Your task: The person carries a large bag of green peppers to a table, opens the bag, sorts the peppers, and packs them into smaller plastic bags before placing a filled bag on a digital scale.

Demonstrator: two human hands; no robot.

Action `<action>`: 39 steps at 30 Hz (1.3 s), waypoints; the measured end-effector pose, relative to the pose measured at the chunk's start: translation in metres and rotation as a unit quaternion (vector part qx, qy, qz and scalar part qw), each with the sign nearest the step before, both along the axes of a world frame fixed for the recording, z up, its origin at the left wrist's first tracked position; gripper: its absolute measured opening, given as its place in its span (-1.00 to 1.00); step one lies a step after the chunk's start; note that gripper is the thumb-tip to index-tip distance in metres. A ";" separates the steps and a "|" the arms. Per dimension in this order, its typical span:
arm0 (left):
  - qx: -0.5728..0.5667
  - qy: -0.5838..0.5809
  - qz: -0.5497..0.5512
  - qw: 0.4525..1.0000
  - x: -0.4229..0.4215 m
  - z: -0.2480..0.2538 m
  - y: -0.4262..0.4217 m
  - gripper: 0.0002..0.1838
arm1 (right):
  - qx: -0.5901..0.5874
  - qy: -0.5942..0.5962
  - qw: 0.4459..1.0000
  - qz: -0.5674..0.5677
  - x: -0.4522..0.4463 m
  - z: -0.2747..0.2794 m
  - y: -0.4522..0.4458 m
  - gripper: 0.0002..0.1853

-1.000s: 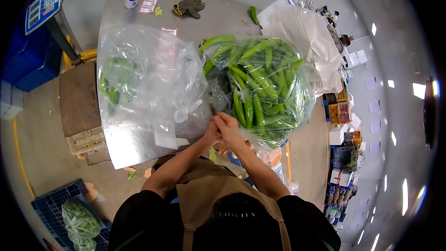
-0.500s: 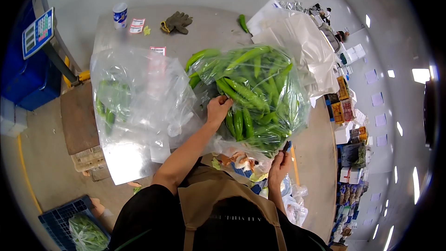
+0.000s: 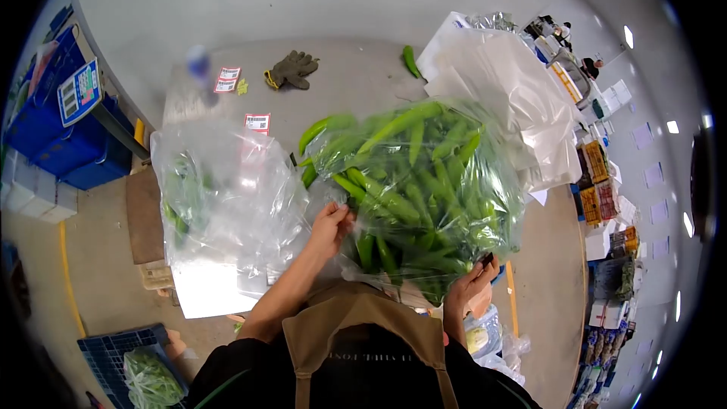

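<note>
A clear plastic bag (image 3: 496, 182) full of long green peppers (image 3: 394, 201) lies in front of me, some peppers sticking out at its left. My left hand (image 3: 331, 227) is closed at the bag's near left edge, fingertips pinching the film beside the peppers. At the bag's near right corner, my right hand (image 3: 469, 284) is curled round a small dark object (image 3: 485, 260), whose kind I cannot make out. Left of the peppers, another clear bag (image 3: 227, 182) lies spread over the table, with a few green peppers (image 3: 182, 189) showing blurred through it.
A dark work glove (image 3: 293, 70), printed labels (image 3: 227, 79) and a single pepper (image 3: 411, 62) lie at the back of the table. White plastic sheeting (image 3: 515, 98) covers the right side. A scale display (image 3: 79, 93) stands left. A blue crate (image 3: 113, 356) sits on the floor.
My left hand has drawn back from over the peppers to the bag's edge. The bag of peppers and my right hand appear lower in view as the camera tilted.
</note>
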State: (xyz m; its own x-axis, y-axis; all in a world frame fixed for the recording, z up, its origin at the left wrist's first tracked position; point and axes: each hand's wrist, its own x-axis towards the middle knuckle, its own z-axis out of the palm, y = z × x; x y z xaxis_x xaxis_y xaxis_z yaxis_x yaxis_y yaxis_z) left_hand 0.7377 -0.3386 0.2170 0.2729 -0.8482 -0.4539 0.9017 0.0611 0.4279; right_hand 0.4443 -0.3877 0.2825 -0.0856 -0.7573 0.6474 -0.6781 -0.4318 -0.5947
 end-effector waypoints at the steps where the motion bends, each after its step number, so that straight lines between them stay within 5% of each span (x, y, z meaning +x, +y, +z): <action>1: -0.002 0.020 0.001 1.000 0.000 -0.002 -0.002 -0.86 | 0.022 -0.033 0.999 0.010 0.002 -0.001 -0.003 -0.68; 4: -0.075 0.159 0.036 0.984 0.000 0.034 -0.006 -0.86 | 0.021 -0.007 1.000 0.005 0.006 0.000 -0.009 -0.69; 6: -0.118 0.125 0.069 0.983 0.013 0.024 -0.009 -0.84 | 0.004 -0.024 1.000 -0.004 0.015 -0.004 -0.019 -0.72; 12: -0.252 0.005 0.066 0.966 0.078 0.163 -0.068 -0.79 | -0.061 0.092 0.994 -0.012 0.064 0.026 -0.047 -0.81; 13: -0.154 -0.051 0.101 0.982 0.078 0.206 -0.092 -0.78 | -0.081 0.115 0.990 -0.001 0.076 0.034 -0.051 -0.82; 16: -0.155 -0.036 0.083 0.984 0.077 0.260 -0.174 -0.78 | -0.103 0.115 0.984 0.087 0.114 0.044 -0.070 -0.80; 19: -0.198 0.075 0.011 0.977 0.077 0.258 -0.243 -0.84 | -0.101 0.050 0.983 0.146 0.127 0.053 -0.071 -0.86; 21: -0.186 0.002 -0.022 0.982 0.040 0.284 -0.235 -0.85 | -0.025 -0.065 0.971 0.228 0.118 0.055 -0.070 -0.88; 23: -0.180 -0.061 -0.051 0.981 0.008 0.307 -0.209 -0.87 | 0.140 -0.247 0.898 0.335 0.098 0.059 -0.061 -0.86; 26: -0.187 -0.129 -0.081 0.970 -0.010 0.320 -0.190 -0.87 | 0.193 -0.330 0.867 0.321 0.073 0.068 -0.055 -0.84; 30: -0.176 -0.163 -0.118 0.964 -0.008 0.310 -0.200 -0.89 | -0.012 -0.084 0.950 0.301 0.076 0.092 -0.066 -0.82; 31: -0.168 -0.162 -0.126 0.964 -0.009 0.308 -0.202 -0.88 | 0.086 -0.114 0.947 0.289 0.076 0.096 -0.066 -0.68; 39: -0.264 -0.153 -0.131 0.943 0.018 0.291 -0.200 -0.90 | 0.078 0.101 0.969 0.211 0.119 0.122 -0.113 -0.71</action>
State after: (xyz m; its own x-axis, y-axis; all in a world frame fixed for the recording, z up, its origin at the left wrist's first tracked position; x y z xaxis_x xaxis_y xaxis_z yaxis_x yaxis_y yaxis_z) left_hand 0.7561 -0.5382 0.5079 0.0717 -0.9906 0.1168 0.7542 0.1305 0.6436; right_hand 0.5630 -0.5005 0.4049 0.3698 -0.7872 0.4935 -0.5703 -0.6116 -0.5483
